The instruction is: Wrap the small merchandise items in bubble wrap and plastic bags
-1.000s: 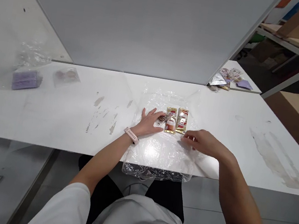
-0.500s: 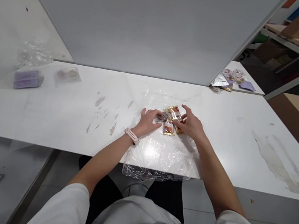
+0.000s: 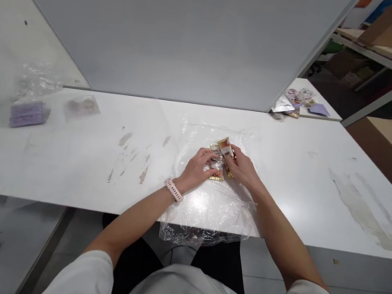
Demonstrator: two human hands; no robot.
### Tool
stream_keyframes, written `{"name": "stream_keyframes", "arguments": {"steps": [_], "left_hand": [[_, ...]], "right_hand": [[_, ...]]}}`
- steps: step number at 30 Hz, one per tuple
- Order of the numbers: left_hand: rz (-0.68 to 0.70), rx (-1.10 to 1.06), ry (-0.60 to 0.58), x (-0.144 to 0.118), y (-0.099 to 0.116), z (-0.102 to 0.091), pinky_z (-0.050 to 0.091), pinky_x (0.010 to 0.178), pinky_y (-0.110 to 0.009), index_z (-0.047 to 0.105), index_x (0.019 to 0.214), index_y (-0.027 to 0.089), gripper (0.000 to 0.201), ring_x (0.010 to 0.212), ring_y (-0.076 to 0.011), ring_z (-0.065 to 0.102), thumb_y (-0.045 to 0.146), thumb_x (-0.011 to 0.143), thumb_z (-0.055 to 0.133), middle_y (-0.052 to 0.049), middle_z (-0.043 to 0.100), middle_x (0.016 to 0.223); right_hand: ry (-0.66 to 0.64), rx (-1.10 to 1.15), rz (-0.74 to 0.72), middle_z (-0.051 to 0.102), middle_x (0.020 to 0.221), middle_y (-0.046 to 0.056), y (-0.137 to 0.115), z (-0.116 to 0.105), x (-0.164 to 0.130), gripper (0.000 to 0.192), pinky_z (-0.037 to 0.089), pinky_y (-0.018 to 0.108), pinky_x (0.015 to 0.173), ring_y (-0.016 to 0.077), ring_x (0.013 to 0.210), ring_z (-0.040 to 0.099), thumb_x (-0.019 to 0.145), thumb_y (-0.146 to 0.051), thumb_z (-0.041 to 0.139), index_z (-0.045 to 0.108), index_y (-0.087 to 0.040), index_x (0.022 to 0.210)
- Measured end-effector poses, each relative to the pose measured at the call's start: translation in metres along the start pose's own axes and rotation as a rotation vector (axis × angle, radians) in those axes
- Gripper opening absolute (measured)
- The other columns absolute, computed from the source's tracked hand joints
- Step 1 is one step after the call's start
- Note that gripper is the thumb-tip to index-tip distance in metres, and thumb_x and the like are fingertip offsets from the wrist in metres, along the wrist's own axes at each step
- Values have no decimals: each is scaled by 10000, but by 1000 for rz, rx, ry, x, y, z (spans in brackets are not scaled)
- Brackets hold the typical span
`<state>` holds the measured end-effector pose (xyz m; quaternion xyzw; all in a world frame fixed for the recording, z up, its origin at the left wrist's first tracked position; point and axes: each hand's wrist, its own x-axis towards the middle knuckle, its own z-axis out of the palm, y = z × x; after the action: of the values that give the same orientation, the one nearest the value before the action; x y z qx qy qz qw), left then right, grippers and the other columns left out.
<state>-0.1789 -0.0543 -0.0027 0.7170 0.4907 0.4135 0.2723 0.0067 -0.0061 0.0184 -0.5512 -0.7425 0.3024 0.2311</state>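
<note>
Between hands (image 3: pixel 219 166), half-hidden sachets (image 3: pixel 223 147).

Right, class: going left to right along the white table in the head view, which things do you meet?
Purple block in plastic → small clear bag → left hand → gold and red sachets → right hand → pile of packets at the far right corner.

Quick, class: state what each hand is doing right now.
Left hand: closed on the sachets.
Right hand: closed on the same sachets, over the plastic sheet.
</note>
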Motion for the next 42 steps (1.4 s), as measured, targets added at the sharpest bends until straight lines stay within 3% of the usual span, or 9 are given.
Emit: {"name": "stream_keyframes", "arguments": {"steps": [3,6,9,15,19,22,25,33,42], "left_hand": [[-26,-175,-59,-1,2,1,569,931,-399,546,1230,220,372,1035,-187,644,106,887,635,-74,611,1162],[-145,-360,-56,-1,0,-2,570,918,-385,426,1340,234,461,1041,-177,664,42,926,490,-77,625,1133],[-224,-429,-18,0,-5,-4,574,857,-348,384,1330,236,520,955,-152,685,-22,881,427,-68,589,1147],[-189,-65,133,-2,-9,-3,503,991,-426,479,1232,200,537,1080,-202,599,-74,771,458,-93,584,1170],[-101,112,76,-3,-7,-6,464,1043,-463,546,1192,201,500,1171,-242,543,-59,769,485,-90,615,1204],[-102,76,65,-3,-8,-8,479,1034,-442,579,1185,214,473,1147,-227,567,-38,794,497,-70,634,1202],[-145,17,85,-1,-9,-8,505,1001,-411,610,1150,205,421,1087,-206,600,-20,807,520,-65,649,1163],[-202,-93,78,0,-2,-9,540,867,-337,609,1157,198,391,941,-167,622,28,807,644,-52,663,1069],[-184,-42,90,1,-1,-9,538,834,-322,660,929,202,199,867,-144,620,59,795,690,-18,631,1003]], "right_hand": [[6,19,2,717,1050,92,-5,1,-4,570,515,402,754,261,846,669,987,-563,304,488,-252,1426],[25,-101,-58,637,1290,125,-14,4,-8,670,507,409,771,307,1018,639,946,-638,401,370,-278,1510],[1,-298,-132,595,1326,154,-25,10,-12,761,493,383,718,339,1084,590,909,-594,531,275,-273,1549],[-88,-634,-160,604,1259,144,-43,20,-13,528,424,325,634,327,1031,550,954,-267,474,403,-314,1475],[-100,-669,-175,608,1245,141,-43,19,-12,509,409,320,611,324,1003,545,929,-181,458,487,-308,1421],[-124,-590,-195,592,1287,134,-37,13,-12,480,436,339,634,328,1018,543,950,-297,495,493,-320,1429],[-161,-487,-225,535,1392,115,-30,8,-12,612,468,368,676,360,1093,519,888,-464,619,449,-366,1468],[-198,-281,-294,573,1269,129,-14,5,-5,711,497,431,809,303,1019,583,799,-220,614,435,-327,1479],[-348,399,-113,403,1551,92,-6,-11,-7,988,500,479,1028,311,1261,558,779,-506,762,208,-372,1585]]}}
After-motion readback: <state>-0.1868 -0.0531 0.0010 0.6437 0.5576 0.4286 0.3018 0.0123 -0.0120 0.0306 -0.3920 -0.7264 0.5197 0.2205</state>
